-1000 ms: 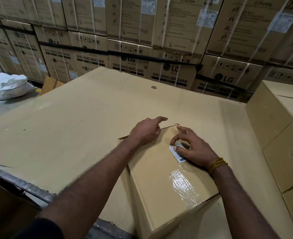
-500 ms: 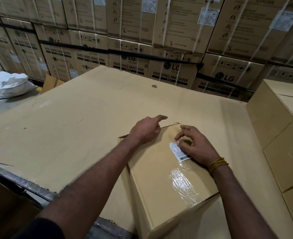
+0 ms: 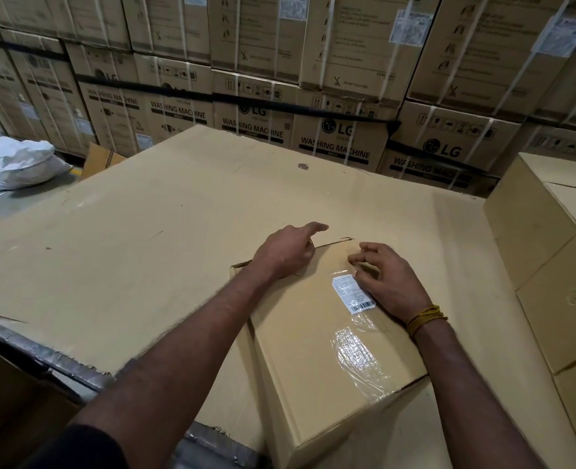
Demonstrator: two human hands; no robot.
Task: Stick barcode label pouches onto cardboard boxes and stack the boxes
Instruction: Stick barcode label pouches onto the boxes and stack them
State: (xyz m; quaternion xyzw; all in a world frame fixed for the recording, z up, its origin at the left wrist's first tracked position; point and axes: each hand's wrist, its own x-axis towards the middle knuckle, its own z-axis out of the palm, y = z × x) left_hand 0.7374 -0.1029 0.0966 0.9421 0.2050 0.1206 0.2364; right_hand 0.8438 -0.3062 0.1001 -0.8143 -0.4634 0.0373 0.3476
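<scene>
Label pouch (image 3: 354, 294): lies flat on the top face of your small cardboard box (image 3: 320, 360), toward its far right part, barcode end nearest you. A second ago your right fingers covered its right half; now nearly the whole white slip shows.
Clear film (image 3: 357, 353): glossy strip running from the pouch toward the box's near edge, wrinkled but lying down.
What that means: the pouch looks stuck; pressing seems finished or nearly so, and the box should be ready to go to the stack.
Cardboard box, place: sits on the near right part of the big cardboard-covered desk (image 3: 144, 231), unmoved across the three frames.
Right hand (image 3: 386, 282): you have lifted and drawn it rightward; heel near the pouch's right edge, fingers loosely curled and apart, gripping nothing.
Left hand (image 3: 286, 253): rests on the box's far left corner as before, forefinger stretched out past the far edge, the rest bent over the cardboard, steadying it.
Stacked boxes (image 3: 544, 238): plain cartons at far right, well apart from your box.
Backdrop: washing machine cartons (image 3: 340, 140) along the far wall; white sack (image 3: 22, 164) on the floor at far left.
</scene>
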